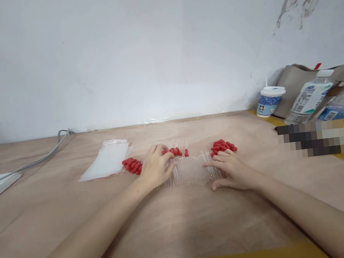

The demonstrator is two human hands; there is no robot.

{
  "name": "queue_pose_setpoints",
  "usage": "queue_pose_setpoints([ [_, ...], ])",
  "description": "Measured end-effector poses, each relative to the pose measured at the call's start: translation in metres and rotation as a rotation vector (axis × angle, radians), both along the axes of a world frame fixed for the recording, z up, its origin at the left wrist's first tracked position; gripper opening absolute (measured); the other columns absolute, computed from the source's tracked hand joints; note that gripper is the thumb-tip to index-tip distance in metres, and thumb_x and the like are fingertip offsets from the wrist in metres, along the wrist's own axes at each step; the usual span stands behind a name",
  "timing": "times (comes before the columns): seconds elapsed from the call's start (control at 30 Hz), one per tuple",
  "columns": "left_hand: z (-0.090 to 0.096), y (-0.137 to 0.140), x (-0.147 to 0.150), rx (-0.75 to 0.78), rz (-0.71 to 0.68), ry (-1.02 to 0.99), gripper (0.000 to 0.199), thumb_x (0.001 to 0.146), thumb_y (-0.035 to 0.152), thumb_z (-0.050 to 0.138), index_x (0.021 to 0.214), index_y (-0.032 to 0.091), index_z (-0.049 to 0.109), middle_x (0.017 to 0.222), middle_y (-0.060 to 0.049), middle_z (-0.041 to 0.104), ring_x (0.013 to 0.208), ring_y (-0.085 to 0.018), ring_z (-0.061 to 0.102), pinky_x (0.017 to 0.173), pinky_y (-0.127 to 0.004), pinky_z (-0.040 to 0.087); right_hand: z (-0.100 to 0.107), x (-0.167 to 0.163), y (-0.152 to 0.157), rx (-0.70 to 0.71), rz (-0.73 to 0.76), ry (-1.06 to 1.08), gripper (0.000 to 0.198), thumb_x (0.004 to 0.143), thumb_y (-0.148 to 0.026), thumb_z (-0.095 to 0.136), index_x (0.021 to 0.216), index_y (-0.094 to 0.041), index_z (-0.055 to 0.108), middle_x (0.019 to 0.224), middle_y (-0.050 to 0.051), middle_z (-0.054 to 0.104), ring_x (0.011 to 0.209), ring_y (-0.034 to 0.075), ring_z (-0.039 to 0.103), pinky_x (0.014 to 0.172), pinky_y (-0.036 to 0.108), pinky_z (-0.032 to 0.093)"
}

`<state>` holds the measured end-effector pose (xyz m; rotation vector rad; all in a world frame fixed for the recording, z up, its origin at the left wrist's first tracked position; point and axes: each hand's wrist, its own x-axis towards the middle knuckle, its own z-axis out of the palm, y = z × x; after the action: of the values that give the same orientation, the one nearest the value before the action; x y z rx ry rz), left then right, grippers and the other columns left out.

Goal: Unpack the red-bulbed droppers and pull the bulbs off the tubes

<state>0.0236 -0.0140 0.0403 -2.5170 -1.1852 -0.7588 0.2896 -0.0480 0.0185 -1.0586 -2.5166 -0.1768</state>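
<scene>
A row of thin clear tubes [191, 171] lies side by side on the table between my hands. My left hand [156, 166] is over the row's left end, its fingers bent and the thumb apart from the index finger. Red rubber bulbs [176, 151] with clear tubes in them lie behind the row, some right by my left fingertips. My right hand [234, 169] rests at the right end, index finger stretched onto the tubes and thumb spread below. Loose red bulbs form one pile [222, 145] behind my right hand and another pile [132, 166] left of my left hand.
Clear plastic bags [105, 159] lie stacked at the left. A power strip [0, 186] with a grey cable is at the far left. On the right stand a paper cup [270, 101], a water bottle [309, 96] and a grey bag [292, 76]. A wall rises behind the table.
</scene>
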Motion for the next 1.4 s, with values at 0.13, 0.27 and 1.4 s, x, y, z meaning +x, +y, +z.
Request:
queue_pose_setpoints([
  [0.13, -0.003, 0.022, 0.040, -0.043, 0.072, 0.082, 0.018, 0.075, 0.035, 0.059, 0.080, 0.018, 0.065, 0.107, -0.011, 0.051, 0.103, -0.027, 0.043, 0.084, -0.041, 0.039, -0.002, 0.012, 0.008, -0.002, -0.022, -0.050, 0.051, 0.073, -0.055, 0.057, 0.113, -0.023, 0.056, 0.083, 0.005, 0.061, 0.082, 0.020, 0.052, 0.076, 0.033, 0.035],
  [0.27, -0.004, 0.037, 0.063, -0.059, 0.138, 0.116, 0.027, 0.073, 0.039, 0.061, 0.080, 0.013, 0.065, 0.110, -0.016, 0.050, 0.105, -0.031, 0.041, 0.082, -0.043, 0.037, -0.003, 0.020, 0.012, 0.020, -0.024, -0.077, 0.054, 0.073, -0.057, 0.056, 0.115, -0.023, 0.054, 0.084, 0.006, 0.063, 0.083, 0.021, 0.054, 0.076, 0.034, 0.034],
  [1.4, -0.043, -0.036, -0.017, 0.004, -0.439, -0.261, 0.004, 0.081, 0.018, 0.056, 0.085, 0.016, 0.055, 0.080, -0.003, 0.063, 0.072, -0.011, 0.059, 0.064, -0.022, 0.049, -0.024, -0.058, -0.010, 0.343, 0.196, 0.246, 0.016, 0.082, -0.019, 0.054, 0.096, -0.015, 0.060, 0.097, 0.005, 0.066, 0.095, 0.018, 0.056, 0.087, 0.035, 0.041],
])
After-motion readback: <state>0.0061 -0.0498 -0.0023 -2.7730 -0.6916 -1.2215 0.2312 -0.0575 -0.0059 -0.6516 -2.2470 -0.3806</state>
